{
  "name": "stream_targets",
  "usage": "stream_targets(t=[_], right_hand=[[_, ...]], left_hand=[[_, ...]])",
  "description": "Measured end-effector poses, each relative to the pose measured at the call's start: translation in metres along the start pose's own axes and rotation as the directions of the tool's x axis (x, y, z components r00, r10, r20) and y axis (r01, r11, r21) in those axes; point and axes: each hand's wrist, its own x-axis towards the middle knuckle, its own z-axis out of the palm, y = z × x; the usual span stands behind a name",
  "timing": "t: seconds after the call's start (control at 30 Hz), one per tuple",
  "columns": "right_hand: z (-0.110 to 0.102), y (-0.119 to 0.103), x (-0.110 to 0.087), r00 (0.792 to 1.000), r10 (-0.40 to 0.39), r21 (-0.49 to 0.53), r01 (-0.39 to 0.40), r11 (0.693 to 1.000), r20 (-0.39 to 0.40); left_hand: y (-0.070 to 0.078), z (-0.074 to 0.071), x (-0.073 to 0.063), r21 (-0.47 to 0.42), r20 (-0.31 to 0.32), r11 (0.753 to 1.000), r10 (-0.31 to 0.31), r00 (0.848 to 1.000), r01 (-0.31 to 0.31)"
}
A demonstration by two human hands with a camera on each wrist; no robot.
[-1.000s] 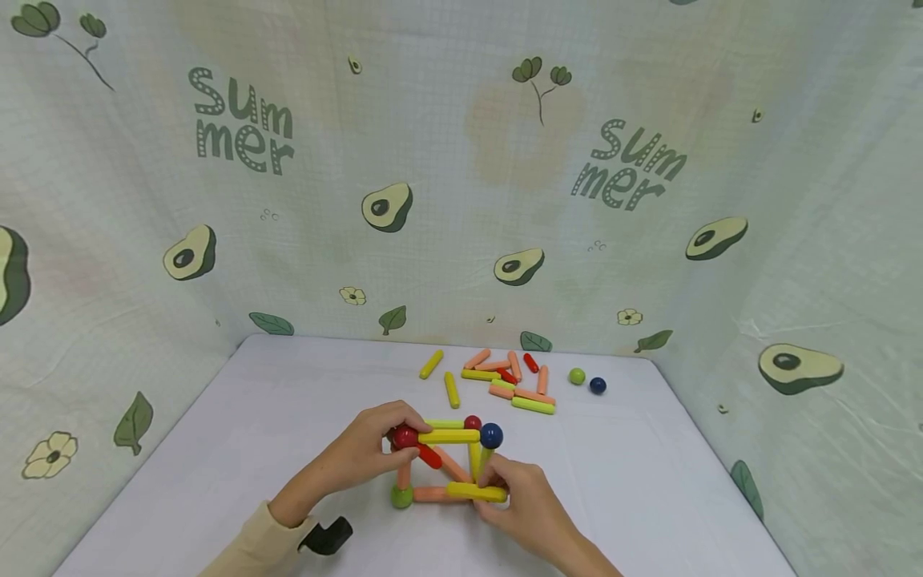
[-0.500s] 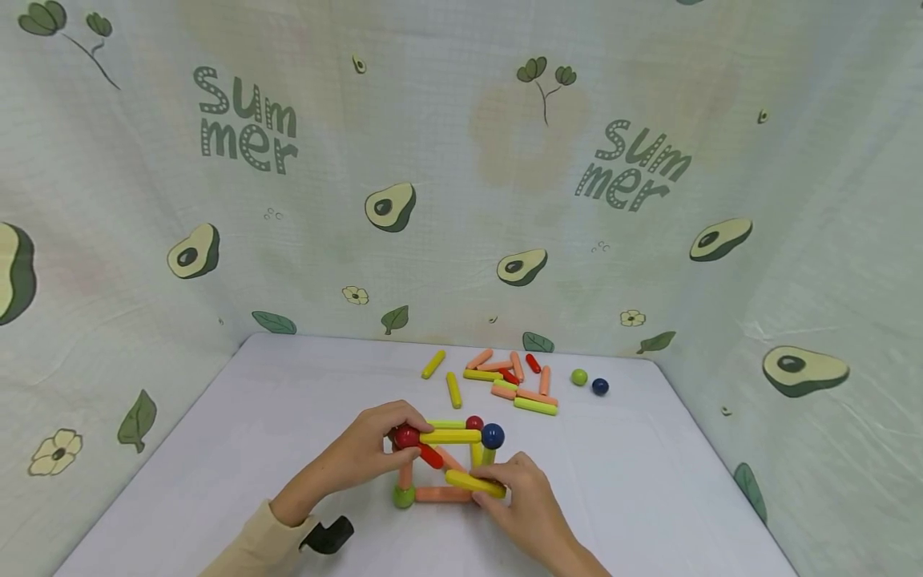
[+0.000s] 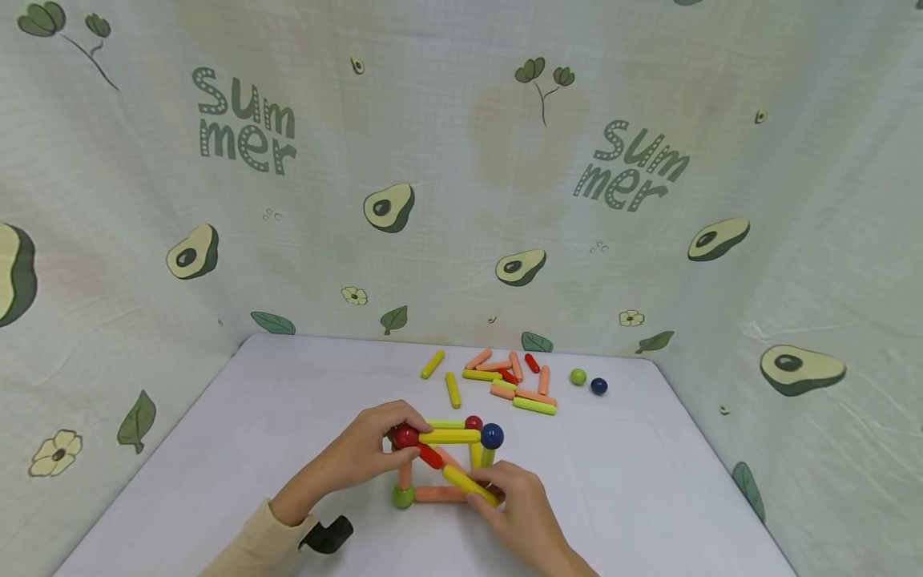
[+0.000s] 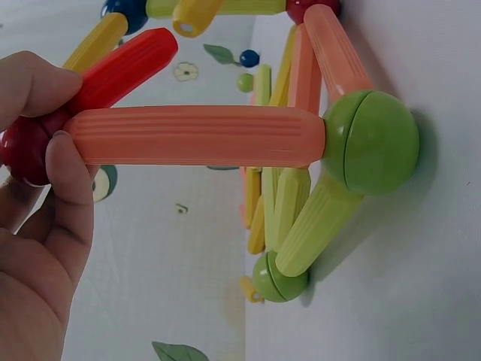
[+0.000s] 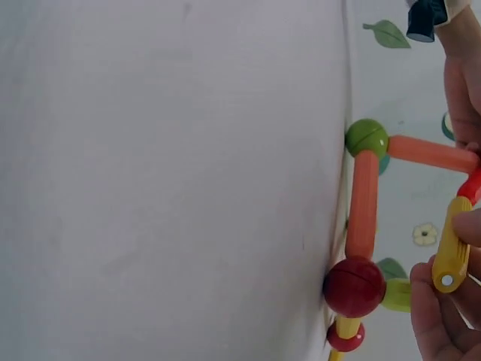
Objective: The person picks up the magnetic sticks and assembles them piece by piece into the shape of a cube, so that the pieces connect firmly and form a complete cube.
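Observation:
A box-like frame of coloured magnetic sticks and balls stands on the table. At its upper left corner my left hand (image 3: pixel 371 450) grips a red ball (image 3: pixel 405 436). From that ball a short red stick (image 3: pixel 430 457) slants down to the right. My right hand (image 3: pixel 521 506) pinches a loose yellow stick (image 3: pixel 465 482), its upper end right at the red stick's free tip. The right wrist view shows the yellow stick's round metal end. A blue ball (image 3: pixel 492 436) tops the right corner, a green ball (image 4: pixel 372 143) sits low at left, and another red ball (image 5: pixel 354 286) low at right.
Behind the frame lie several loose sticks, such as a lime stick (image 3: pixel 534 406), a yellow stick (image 3: pixel 453 390) and a salmon stick (image 3: pixel 544 381). A green ball (image 3: pixel 578 377) and a dark blue ball (image 3: pixel 598 386) rest to their right. A printed cloth (image 3: pixel 447 160) hangs around the table.
My right hand has turned the yellow stick from nearly level to a slant, bringing its upper end to the red stick's tip. My left hand keeps its grip in the same place.

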Motion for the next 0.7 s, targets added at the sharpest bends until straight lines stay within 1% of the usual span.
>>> stream_targets(t=[0.13,0.27,0.4,0.57,0.7], right_hand=[[0.005,-0.001,0.001,1.000,-0.003,-0.020,0.003,1.000,-0.026],[0.008,-0.004,0.002,0.998,-0.029,-0.125,0.021,0.992,-0.061],[0.010,-0.008,0.004,0.993,-0.078,-0.234,0.056,0.971,-0.087],[0.012,-0.012,0.010,0.989,-0.138,-0.327,0.112,0.938,-0.058],[0.015,-0.013,0.013,0.987,-0.153,-0.331,0.130,0.935,-0.043]], left_hand=[[0.000,0.000,0.000,-0.011,0.004,1.000,-0.007,1.000,0.007],[0.001,0.000,0.001,-0.014,0.006,1.000,-0.007,1.000,0.007],[0.000,0.001,0.000,-0.013,0.004,1.000,0.001,1.000,-0.001],[0.000,0.001,-0.001,0.000,-0.003,1.000,0.016,1.000,-0.016],[0.001,0.001,0.000,0.002,-0.011,1.000,0.020,1.000,-0.020]])
